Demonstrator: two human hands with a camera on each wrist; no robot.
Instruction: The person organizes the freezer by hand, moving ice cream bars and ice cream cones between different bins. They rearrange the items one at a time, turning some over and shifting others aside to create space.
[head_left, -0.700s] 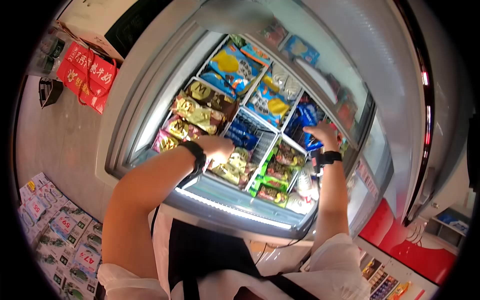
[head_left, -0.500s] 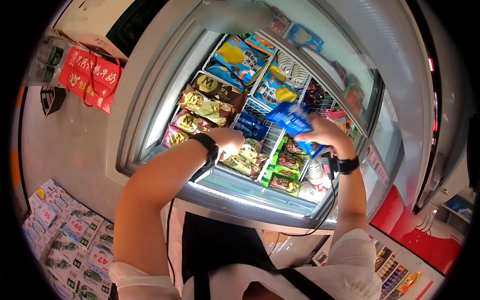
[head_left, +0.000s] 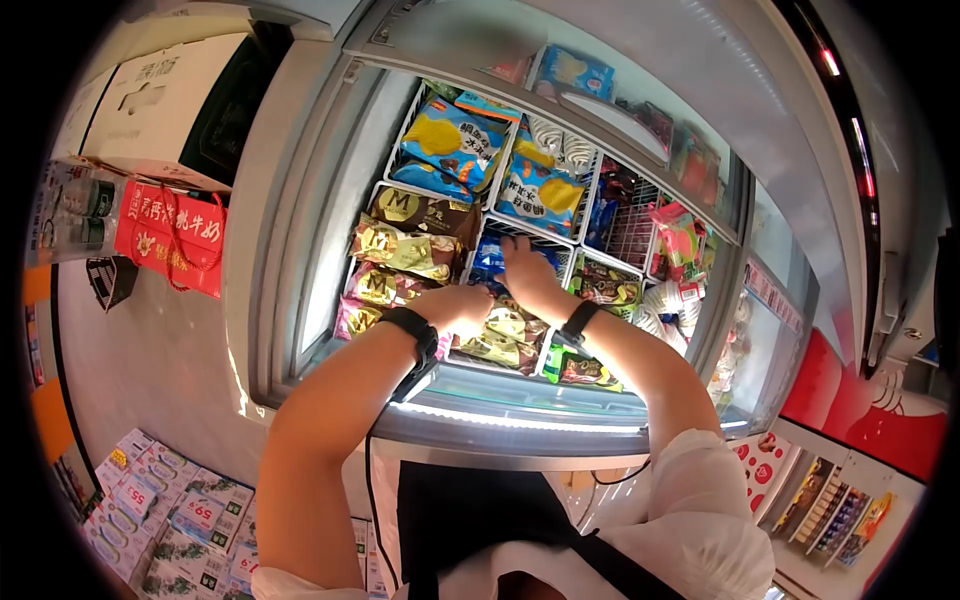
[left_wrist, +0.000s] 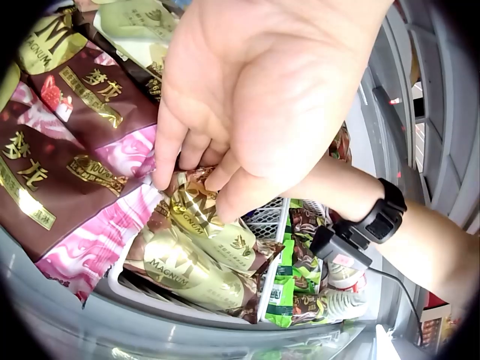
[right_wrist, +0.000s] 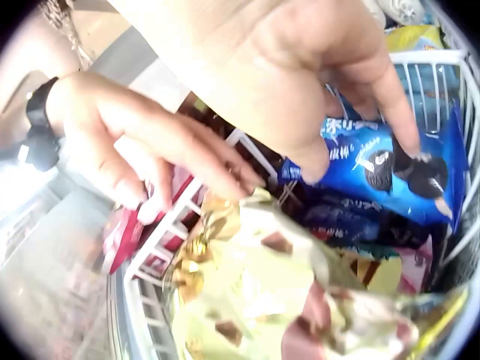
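Note:
My right hand (head_left: 527,277) reaches into the front middle wire basket (head_left: 566,262). Thumb and fingers bracket a blue ice cream packet (right_wrist: 382,171), gripping it over other blue packets in that basket. Close beside it, my left hand (head_left: 455,308) hangs over the basket's left edge, its fingertips at the end of a gold Magnum wrapper (left_wrist: 199,210). In the right wrist view the left hand's fingers (right_wrist: 210,154) are mostly straight, with thumb and fingers apart. Another gold Magnum packet (left_wrist: 191,266) lies toward the front of the same basket.
Pink and brown Magnum packets (left_wrist: 94,165) fill the left basket. Blue and yellow bags (head_left: 455,140) lie farther back. Green-edged packets (head_left: 580,368) and wrapped cones (head_left: 668,300) sit to the right. The freezer's front rim (head_left: 520,435) and sliding glass lid frame (head_left: 600,145) bound the reach.
My right hand has carried a blue packet from the right-hand basket leftward into the middle basket. The left hand stays near the gold packets. The head view has shifted.

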